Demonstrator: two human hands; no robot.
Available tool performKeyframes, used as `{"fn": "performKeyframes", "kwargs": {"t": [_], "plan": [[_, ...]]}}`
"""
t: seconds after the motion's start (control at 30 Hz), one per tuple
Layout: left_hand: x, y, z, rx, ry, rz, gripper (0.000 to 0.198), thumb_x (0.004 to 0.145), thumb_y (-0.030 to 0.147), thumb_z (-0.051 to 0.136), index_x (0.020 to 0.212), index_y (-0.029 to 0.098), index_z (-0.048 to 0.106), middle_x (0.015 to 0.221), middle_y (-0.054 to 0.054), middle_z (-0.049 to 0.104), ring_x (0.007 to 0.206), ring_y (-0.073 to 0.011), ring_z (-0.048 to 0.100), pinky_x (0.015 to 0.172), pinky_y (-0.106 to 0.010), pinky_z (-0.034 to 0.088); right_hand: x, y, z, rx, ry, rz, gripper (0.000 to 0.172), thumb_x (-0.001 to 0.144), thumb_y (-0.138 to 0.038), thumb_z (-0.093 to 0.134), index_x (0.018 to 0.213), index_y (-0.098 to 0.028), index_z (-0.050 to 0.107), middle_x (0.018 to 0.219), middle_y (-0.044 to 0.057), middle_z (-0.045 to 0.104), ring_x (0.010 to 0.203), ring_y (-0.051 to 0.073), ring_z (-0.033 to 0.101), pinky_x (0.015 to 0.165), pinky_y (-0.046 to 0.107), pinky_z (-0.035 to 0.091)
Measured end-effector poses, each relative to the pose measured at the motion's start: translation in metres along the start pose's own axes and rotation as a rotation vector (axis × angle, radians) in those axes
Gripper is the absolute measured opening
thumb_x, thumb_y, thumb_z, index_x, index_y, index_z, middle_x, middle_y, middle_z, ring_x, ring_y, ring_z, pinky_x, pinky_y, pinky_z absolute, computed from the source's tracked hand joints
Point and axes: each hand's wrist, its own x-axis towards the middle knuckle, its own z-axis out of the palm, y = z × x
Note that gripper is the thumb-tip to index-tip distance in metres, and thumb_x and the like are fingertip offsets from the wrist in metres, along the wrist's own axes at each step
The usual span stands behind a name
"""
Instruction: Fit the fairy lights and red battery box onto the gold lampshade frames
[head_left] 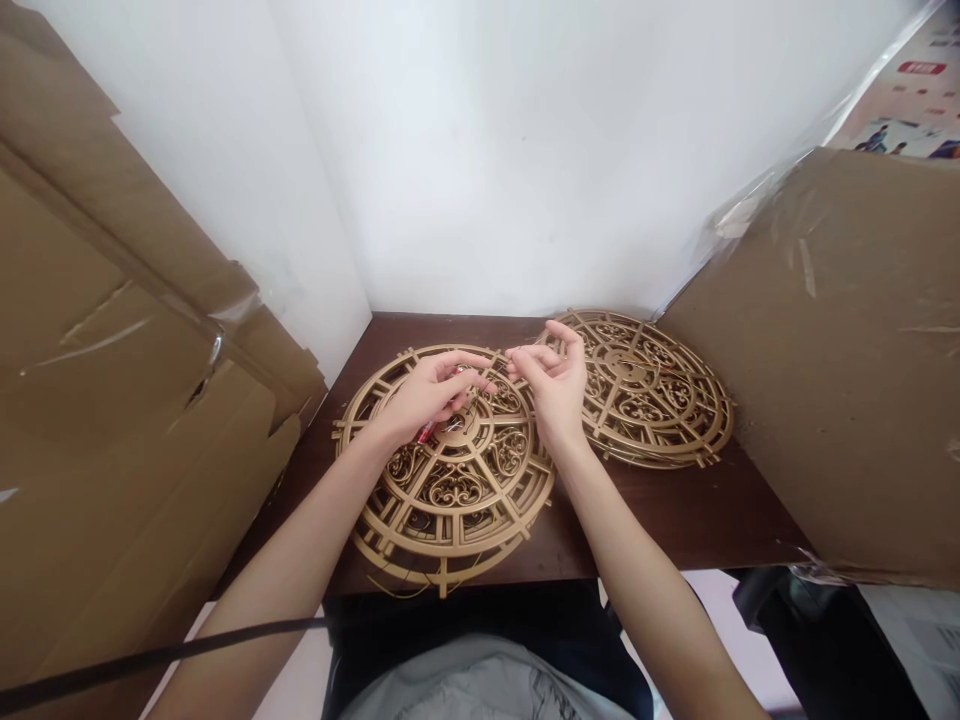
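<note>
Two round gold openwork discs lie on a dark brown table (675, 520). The nearer disc (450, 490) is in front of me; the second disc (660, 400) lies behind it to the right. Over the hub of the nearer disc, my left hand (427, 395) is curled around a small red-handled tool (427, 430). My right hand (551, 380) hovers just to the right, with thumb and forefinger pinched on a thin wire that I can barely make out. The fingertips of both hands almost meet.
Large flattened cardboard sheets lean at the left (112, 400) and right (840, 380) of the table. A white wall (510, 150) closes the back. A black cable (150, 660) crosses the lower left, and dark objects sit on the floor at lower right.
</note>
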Motion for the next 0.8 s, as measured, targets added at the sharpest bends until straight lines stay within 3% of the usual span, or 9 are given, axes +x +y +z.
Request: {"fn": "performKeyframes", "kwargs": {"t": [0.2,0.33,0.47,0.53,0.67,0.8], "plan": [[-0.001,-0.001,0.002,0.402,0.100,0.169,0.027,0.087,0.034,0.049,0.098,0.017,0.067,0.087,-0.003,0.070,0.050,-0.0064,0.043,0.048,-0.021,0.034,0.000,-0.001,0.001,0.079,0.021,0.053,0.062,0.068,-0.017,0.072,0.117,-0.022,0.034,0.070,-0.006,0.068,0.059,0.010,0.061,0.068,0.025,0.051],[-0.001,0.000,0.003,0.627,0.079,0.303,0.026,0.089,0.034,0.047,0.090,0.018,0.068,0.083,-0.001,0.070,0.069,-0.0124,0.056,0.065,-0.026,0.041,0.001,-0.002,-0.001,0.143,0.022,0.109,0.070,0.066,-0.017,0.073,0.121,-0.021,0.031,0.071,-0.004,0.070,0.059,0.010,0.061,0.066,0.024,0.051],[0.001,-0.004,0.004,0.736,0.040,0.397,0.028,0.091,0.033,0.044,0.091,0.017,0.066,0.086,-0.003,0.069,0.077,-0.0155,0.059,0.072,-0.028,0.042,0.003,-0.003,-0.002,0.185,0.035,0.173,0.076,0.063,-0.015,0.076,0.124,-0.020,0.032,0.071,-0.003,0.071,0.058,0.009,0.062,0.063,0.021,0.051],[0.002,-0.007,0.004,0.795,0.023,0.435,0.028,0.092,0.033,0.043,0.087,0.017,0.065,0.082,-0.003,0.067,0.075,-0.0157,0.058,0.072,-0.028,0.041,0.003,-0.003,-0.002,0.197,0.014,0.219,0.070,0.060,-0.015,0.078,0.120,-0.019,0.040,0.071,-0.002,0.071,0.057,0.009,0.062,0.060,0.020,0.051],[0.004,-0.010,0.001,0.891,0.008,0.479,0.028,0.092,0.032,0.043,0.081,0.016,0.063,0.081,-0.003,0.065,0.076,-0.0155,0.056,0.073,-0.029,0.041,0.005,-0.001,-0.003,0.216,-0.047,0.273,0.043,0.058,-0.016,0.080,0.095,-0.015,0.059,0.073,0.002,0.073,0.057,0.008,0.062,0.056,0.018,0.052],[0.005,-0.012,-0.002,0.921,0.003,0.484,0.028,0.092,0.033,0.043,0.080,0.016,0.062,0.082,-0.003,0.064,0.078,-0.0159,0.056,0.073,-0.029,0.042,0.007,0.002,-0.003,0.222,-0.030,0.262,0.026,0.057,-0.016,0.080,0.079,-0.015,0.066,0.073,0.002,0.072,0.058,0.007,0.061,0.056,0.016,0.052]]}}
